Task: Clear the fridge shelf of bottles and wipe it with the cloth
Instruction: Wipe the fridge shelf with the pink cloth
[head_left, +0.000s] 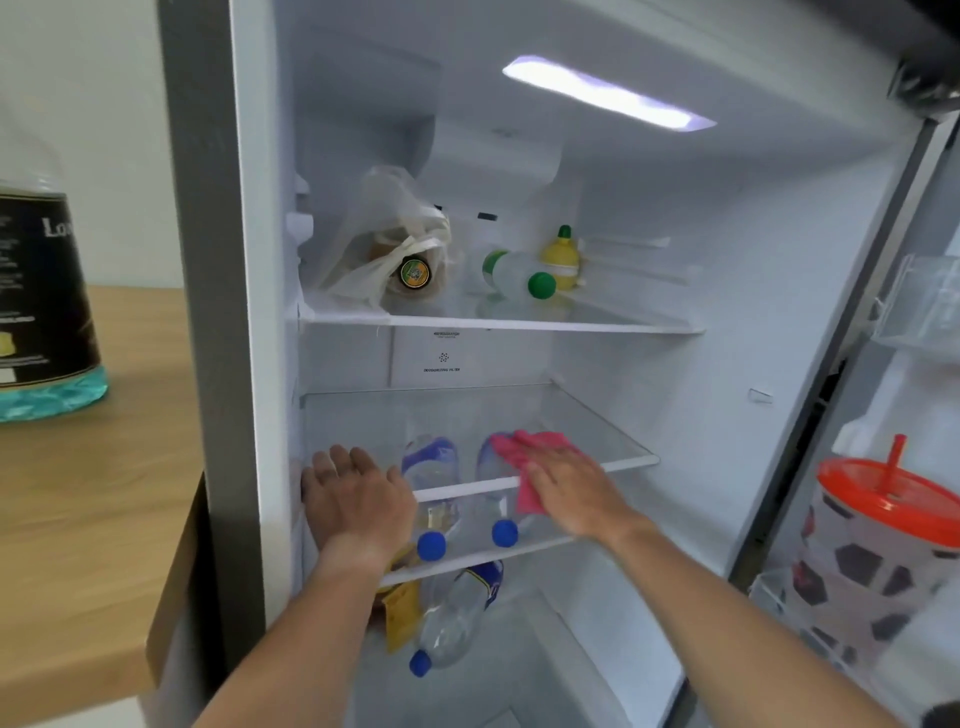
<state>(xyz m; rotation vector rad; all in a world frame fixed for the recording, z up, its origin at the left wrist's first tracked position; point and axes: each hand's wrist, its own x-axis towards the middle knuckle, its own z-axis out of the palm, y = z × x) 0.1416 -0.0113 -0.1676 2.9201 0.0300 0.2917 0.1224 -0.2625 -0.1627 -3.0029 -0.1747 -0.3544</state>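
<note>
The glass shelf (597, 441) is bare, so wiping is in hand. The right hand (566, 483), fingers flat, presses the pink cloth (524, 447) onto it; the left hand (353, 493) rests open at its left end. Two bottles (431, 483) lie below. Next, the cloth likely needs sweeping toward the shelf's left end.

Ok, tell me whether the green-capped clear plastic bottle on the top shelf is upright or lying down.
Lying down: the green-capped clear bottle rests on its side, cap toward the fridge opening.

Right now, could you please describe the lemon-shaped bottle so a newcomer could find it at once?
Look at the fridge's top glass shelf, under the ceiling light. Towards the back stands the lemon-shaped bottle, just behind a clear bottle lying on its side. Both have green caps, but it alone is yellow and upright.
</note>
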